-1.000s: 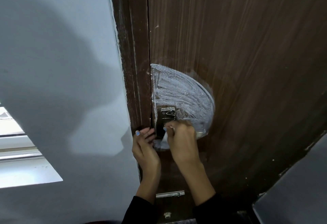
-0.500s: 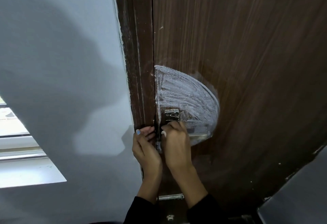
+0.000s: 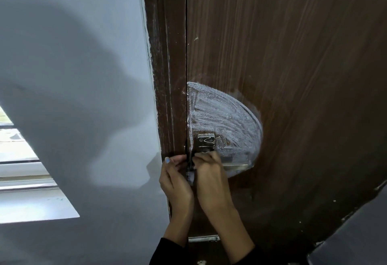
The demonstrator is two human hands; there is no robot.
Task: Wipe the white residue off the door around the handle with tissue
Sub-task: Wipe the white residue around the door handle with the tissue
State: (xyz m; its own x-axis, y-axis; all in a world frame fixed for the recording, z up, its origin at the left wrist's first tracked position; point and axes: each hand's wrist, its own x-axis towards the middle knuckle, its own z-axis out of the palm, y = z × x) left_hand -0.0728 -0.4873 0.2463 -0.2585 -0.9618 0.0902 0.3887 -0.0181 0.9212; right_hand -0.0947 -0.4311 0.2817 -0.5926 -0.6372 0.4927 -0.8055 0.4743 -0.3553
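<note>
A dark brown wooden door (image 3: 293, 55) carries a half-round patch of white residue (image 3: 226, 118) above and right of the metal handle plate (image 3: 205, 142). The lever (image 3: 237, 165) sticks out to the right. My right hand (image 3: 209, 179) is pressed against the door just below the plate, fingers closed over white tissue (image 3: 190, 178), of which only a sliver shows at the door edge. My left hand (image 3: 176, 183) rests on the door frame (image 3: 165, 76) beside it, fingertips at the gap, holding nothing that I can see.
A grey wall (image 3: 73, 76) fills the left side, with a window ledge (image 3: 31, 202) at the lower left. A metal latch plate (image 3: 204, 238) sits lower on the door between my forearms. A grey surface (image 3: 356, 233) lies at the lower right.
My right hand has slid a little up and left, from below the lever toward the door edge under the plate. Less tissue shows now. My left hand has stayed on the frame.
</note>
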